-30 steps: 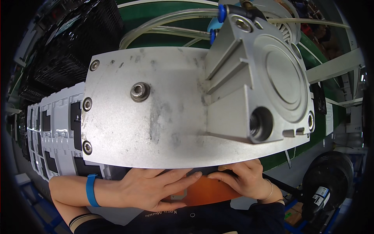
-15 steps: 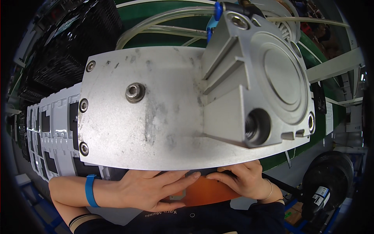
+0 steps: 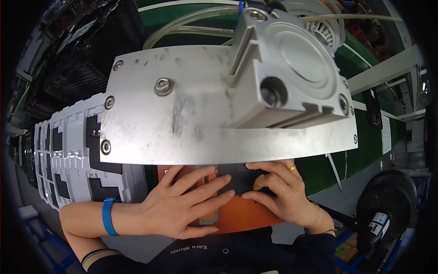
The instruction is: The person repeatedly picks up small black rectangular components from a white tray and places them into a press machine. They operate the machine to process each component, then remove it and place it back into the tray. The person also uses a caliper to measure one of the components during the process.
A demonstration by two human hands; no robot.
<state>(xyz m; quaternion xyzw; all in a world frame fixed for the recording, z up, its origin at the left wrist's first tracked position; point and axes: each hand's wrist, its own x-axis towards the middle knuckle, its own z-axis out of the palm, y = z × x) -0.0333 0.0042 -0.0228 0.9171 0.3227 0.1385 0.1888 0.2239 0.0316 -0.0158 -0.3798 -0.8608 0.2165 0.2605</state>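
Observation:
A silver metal press head, its flat plate [image 3: 200, 114] carrying a blocky pneumatic cylinder [image 3: 292, 73], stands above my hands. Beneath its near edge lies an orange fixture base [image 3: 248, 217] with a dark flat part [image 3: 232, 178] on it. My left hand [image 3: 187, 198] rests palm down, fingers spread, across the fixture and the left side of the dark part. At that part's right side my right hand [image 3: 283, 192] has its fingers bent and its thumb near the orange edge. A beige cover shows on one of its fingertips. Whatever those fingers grip is too small to make out.
White moulded trays [image 3: 73, 146] with dark parts stand at the left, below stacked black crates [image 3: 86, 59]. Clear air hoses [image 3: 191, 25] run behind the press over a green bench [image 3: 315, 178]. A black round device [image 3: 385, 201] sits at the lower right.
The press head now appears higher in view, showing more of my fingers and the dark part. My left fingers look more spread; the right fingers remain bent at the part's right side.

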